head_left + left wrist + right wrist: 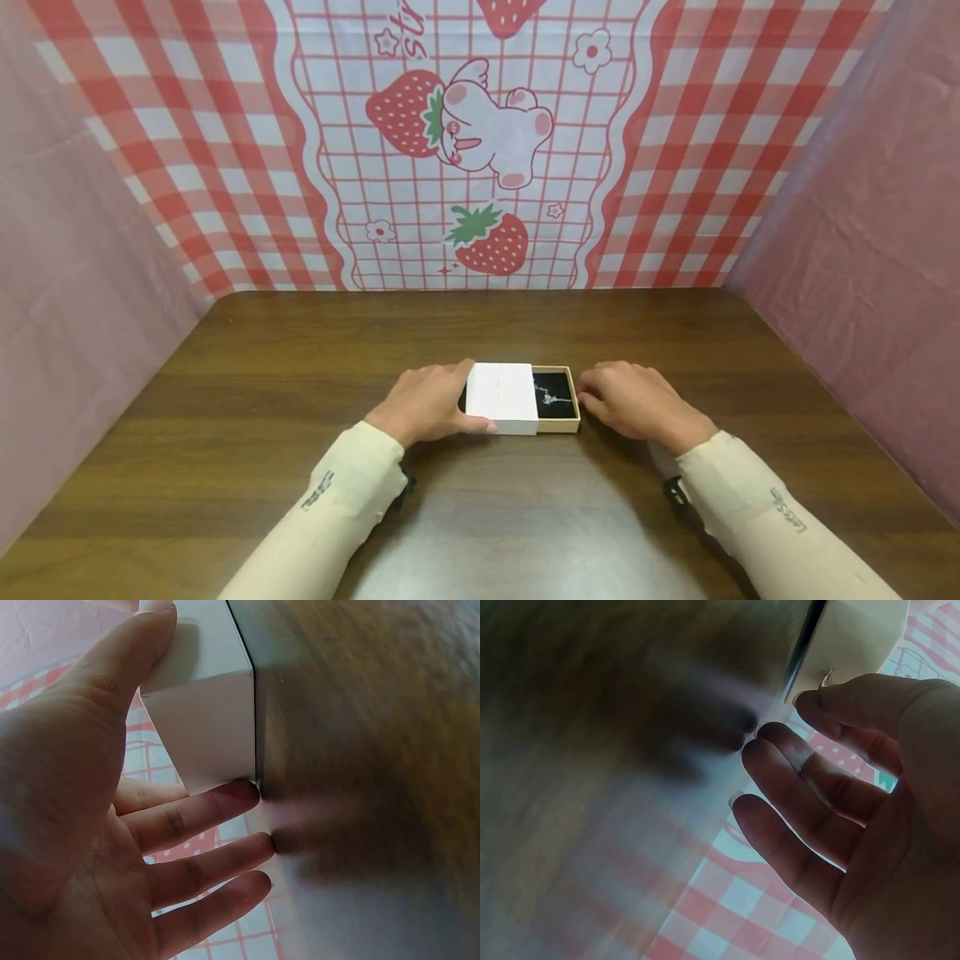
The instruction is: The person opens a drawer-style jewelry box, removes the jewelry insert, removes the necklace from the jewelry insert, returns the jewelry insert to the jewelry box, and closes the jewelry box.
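A small jewelry box lies on the table, its white sleeve (501, 398) covering the left part of a tan-edged drawer (558, 426). The drawer sticks out to the right and shows a black lining with a silver necklace (551, 399). My left hand (427, 403) grips the sleeve at its left end, thumb at the near side; in the left wrist view its lower fingers (217, 874) are spread apart from the box. At the drawer's right end, my right hand (633, 402) pinches with thumb and index finger; the exact grip point is hidden. Its other fingers (802, 802) are loosely bent.
The box rests on a brown wooden table (480, 325). Behind it hangs a red-and-white checked cloth (652, 167) with strawberry prints. Pink cloth walls (862, 225) stand at both sides.
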Tool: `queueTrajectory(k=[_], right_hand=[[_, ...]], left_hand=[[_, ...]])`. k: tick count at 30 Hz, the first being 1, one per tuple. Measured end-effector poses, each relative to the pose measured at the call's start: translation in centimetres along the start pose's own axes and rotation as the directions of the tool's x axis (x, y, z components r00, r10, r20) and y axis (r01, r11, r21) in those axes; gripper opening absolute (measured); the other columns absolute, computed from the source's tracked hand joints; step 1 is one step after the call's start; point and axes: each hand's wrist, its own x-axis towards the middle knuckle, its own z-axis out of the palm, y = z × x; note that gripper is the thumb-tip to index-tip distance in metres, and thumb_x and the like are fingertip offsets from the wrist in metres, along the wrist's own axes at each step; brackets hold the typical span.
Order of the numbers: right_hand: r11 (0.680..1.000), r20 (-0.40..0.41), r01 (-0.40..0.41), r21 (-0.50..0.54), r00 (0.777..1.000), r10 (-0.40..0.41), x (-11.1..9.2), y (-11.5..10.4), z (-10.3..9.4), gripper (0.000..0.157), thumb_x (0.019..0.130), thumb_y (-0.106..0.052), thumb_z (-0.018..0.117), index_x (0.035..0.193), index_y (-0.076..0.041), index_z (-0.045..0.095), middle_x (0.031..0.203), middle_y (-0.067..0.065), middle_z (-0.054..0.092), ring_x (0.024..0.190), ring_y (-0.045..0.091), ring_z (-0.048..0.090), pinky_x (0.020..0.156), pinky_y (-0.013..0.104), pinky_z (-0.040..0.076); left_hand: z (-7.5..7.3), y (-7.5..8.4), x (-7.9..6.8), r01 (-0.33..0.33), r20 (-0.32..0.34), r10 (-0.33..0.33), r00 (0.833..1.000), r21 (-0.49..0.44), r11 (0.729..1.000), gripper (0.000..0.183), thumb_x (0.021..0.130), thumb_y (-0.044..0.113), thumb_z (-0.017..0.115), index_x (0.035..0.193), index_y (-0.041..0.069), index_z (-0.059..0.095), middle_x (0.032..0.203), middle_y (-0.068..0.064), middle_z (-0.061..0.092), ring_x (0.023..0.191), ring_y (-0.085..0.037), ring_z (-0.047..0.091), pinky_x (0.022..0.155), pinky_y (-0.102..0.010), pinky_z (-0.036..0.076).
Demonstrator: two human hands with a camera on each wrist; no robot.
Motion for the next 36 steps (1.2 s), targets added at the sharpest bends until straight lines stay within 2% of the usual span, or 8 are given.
queueTrajectory(k=[19,28,36], right_hand=[[1.000,-0.021,-0.008,0.003,1.000,0.008,-0.5,0.7,0.1,0.010,0.090,-0.026,0.065,0.080,-0.027,0.066,0.077,-0.010,0.061,0.068,0.010,0.053,0.057,0.033,0.043],[0.999,0.018,-0.040,0.009,0.999,0.040,-0.6,0.9,-0.1,0.008,0.091,-0.027,0.065,0.084,-0.025,0.067,0.077,-0.009,0.061,0.068,0.011,0.052,0.058,0.032,0.043],[1.000,-0.016,-0.024,-0.004,1.000,0.024,-0.9,1.1,-0.2,0.012,0.090,-0.026,0.065,0.078,-0.026,0.064,0.073,-0.010,0.059,0.065,0.010,0.051,0.056,0.032,0.042]], left_hand=[[0.2,0.0,0.0,0.009,0.010,-0.009,1.000,0.000,1.000,0.096,0.071,0.073,0.069,0.142,0.013,0.044,0.132,-0.005,0.063,0.103,-0.018,0.062,0.091,-0.042,0.051],[0.2,0.0,0.0,0.010,0.013,-0.010,1.000,0.002,1.000,0.096,0.072,0.072,0.068,0.143,0.013,0.043,0.132,-0.006,0.063,0.104,-0.018,0.062,0.092,-0.042,0.051],[0.2,0.1,0.1,0.008,0.009,-0.008,1.000,0.008,1.000,0.096,0.071,0.073,0.069,0.142,0.012,0.044,0.132,-0.006,0.063,0.105,-0.018,0.063,0.091,-0.042,0.052]])
